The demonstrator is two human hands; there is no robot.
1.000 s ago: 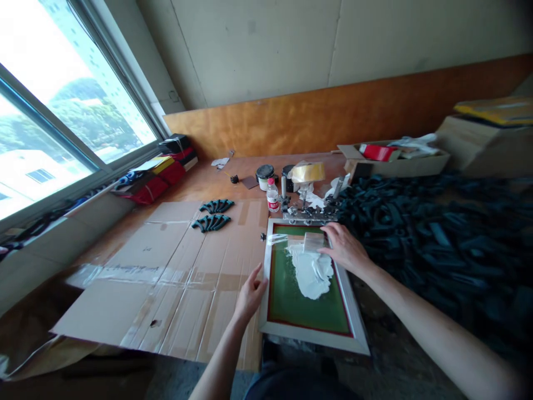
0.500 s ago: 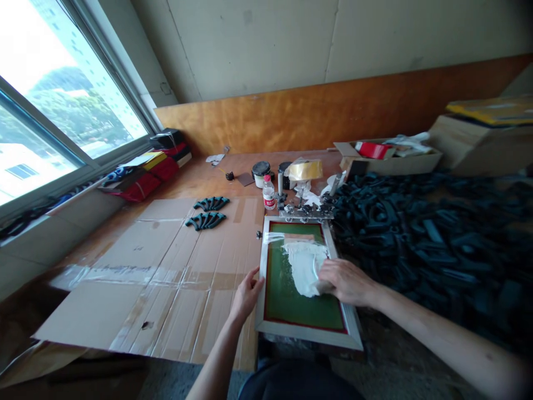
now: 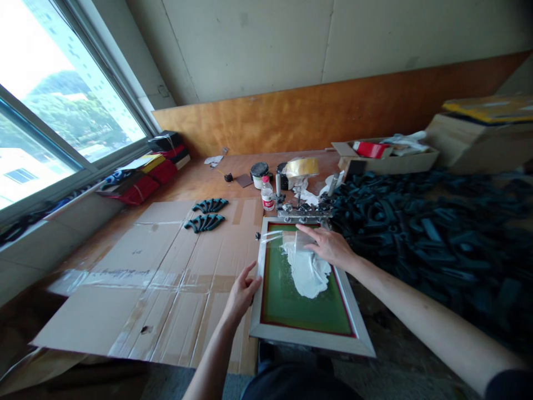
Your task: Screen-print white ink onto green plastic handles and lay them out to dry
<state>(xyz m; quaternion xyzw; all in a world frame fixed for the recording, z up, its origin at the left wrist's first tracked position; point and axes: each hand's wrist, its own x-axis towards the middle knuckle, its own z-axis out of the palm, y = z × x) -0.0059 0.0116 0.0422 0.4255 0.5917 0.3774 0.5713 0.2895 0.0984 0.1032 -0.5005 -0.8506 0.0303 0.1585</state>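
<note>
A framed green screen (image 3: 281, 300) with a pale frame lies before me, its far end at a metal clamp (image 3: 306, 211). White paste (image 3: 307, 272) is spread over its middle. My left hand (image 3: 242, 289) is at the left edge of the frame, thumb and forefinger apart, the fingertips partly hidden at the rim. Over the upper part of the screen is my right hand (image 3: 328, 244), its forefinger stretched toward the far end. A flat translucent piece (image 3: 302, 240) is under its fingers, at the upper edge of the paste.
Flat cardboard (image 3: 166, 283) covers the left side, with several dark curved parts (image 3: 205, 223) on it. Behind the screen stand a bottle (image 3: 267, 195) and a jar (image 3: 259, 173). A large heap of dark parts (image 3: 416, 233) lies right, below an open box (image 3: 410, 162).
My right hand has moved from the paste's right side up toward the far end, and its forefinger is now extended. The frame's near end appears slightly raised and larger.
</note>
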